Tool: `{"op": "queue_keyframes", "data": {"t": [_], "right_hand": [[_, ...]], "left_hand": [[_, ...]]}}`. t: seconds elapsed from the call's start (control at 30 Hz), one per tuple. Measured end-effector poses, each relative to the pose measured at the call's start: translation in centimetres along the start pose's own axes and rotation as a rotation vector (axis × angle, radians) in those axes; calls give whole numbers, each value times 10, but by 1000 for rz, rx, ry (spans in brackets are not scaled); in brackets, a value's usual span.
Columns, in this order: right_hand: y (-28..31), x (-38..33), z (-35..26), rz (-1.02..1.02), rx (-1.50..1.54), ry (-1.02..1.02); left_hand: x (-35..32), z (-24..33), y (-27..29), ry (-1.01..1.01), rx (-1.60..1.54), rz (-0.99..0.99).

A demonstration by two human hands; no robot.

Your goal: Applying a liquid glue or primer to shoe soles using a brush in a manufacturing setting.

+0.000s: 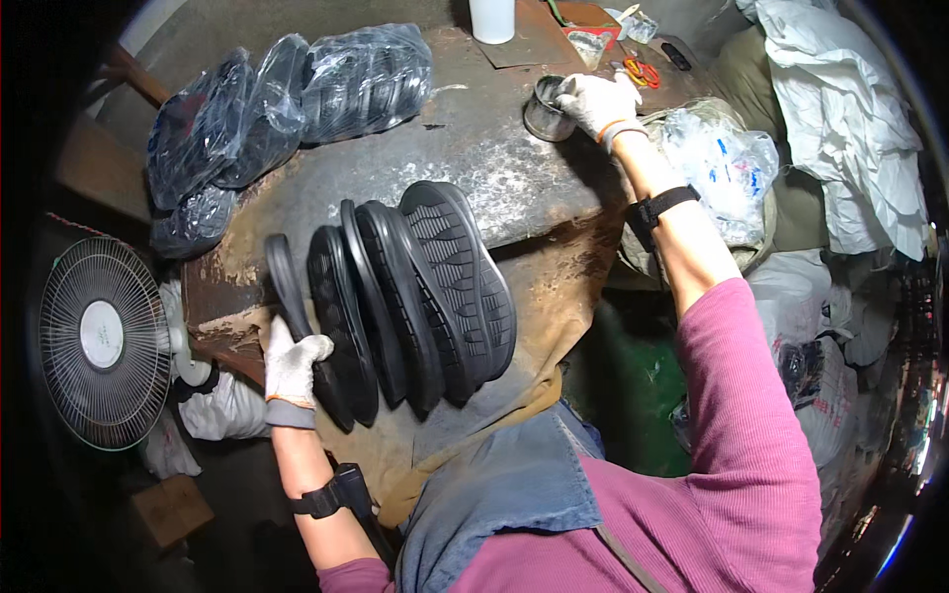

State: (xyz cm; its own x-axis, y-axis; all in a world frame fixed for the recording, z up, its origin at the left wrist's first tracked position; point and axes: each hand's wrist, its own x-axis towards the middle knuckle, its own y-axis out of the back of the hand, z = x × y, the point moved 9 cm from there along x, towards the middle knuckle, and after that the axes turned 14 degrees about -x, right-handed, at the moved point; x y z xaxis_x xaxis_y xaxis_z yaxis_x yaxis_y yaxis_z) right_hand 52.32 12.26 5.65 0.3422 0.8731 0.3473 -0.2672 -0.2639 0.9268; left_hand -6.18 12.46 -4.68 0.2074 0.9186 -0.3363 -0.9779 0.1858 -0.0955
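Observation:
A row of black shoe soles point(460, 287) leans together at the table's near edge, with ribbed treads showing on several of them. My left hand point(291, 368), in a white glove, is closed on the leftmost sole point(285, 277); its thumb points toward the row and most of its fingers are hidden. My right hand point(600, 102), gloved too, reaches far forward to a round metal can point(547, 117). Its fingers are drawn together over the can's rim, and whatever they hold is hidden.
Plastic-wrapped bundles of soles point(366, 79) lie at the far left of the worn table point(474, 158). A white container point(492, 20), a red box point(591, 22) and orange-handled scissors point(641, 72) sit at the back. A fan point(102, 336) stands left; bags point(722, 158) fill the right.

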Motion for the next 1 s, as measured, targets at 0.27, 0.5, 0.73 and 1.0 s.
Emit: {"op": "queue_keyframes", "data": {"t": [0.27, 0.5, 0.73, 1.0], "right_hand": [[-72, 24, 25, 22, 70, 149], [-19, 4, 43, 258, -112, -15], [-61, -10, 111, 301, 1448, -588], [54, -28, -1, 383, 1834, -269]], "left_hand": [[-53, 150, -79, -783, 465, -172], [-4, 16, -56, -396, 798, -70], [-5, 21, -44, -421, 580, -4], [-48, 86, -93, 2, -1281, -731]]}}
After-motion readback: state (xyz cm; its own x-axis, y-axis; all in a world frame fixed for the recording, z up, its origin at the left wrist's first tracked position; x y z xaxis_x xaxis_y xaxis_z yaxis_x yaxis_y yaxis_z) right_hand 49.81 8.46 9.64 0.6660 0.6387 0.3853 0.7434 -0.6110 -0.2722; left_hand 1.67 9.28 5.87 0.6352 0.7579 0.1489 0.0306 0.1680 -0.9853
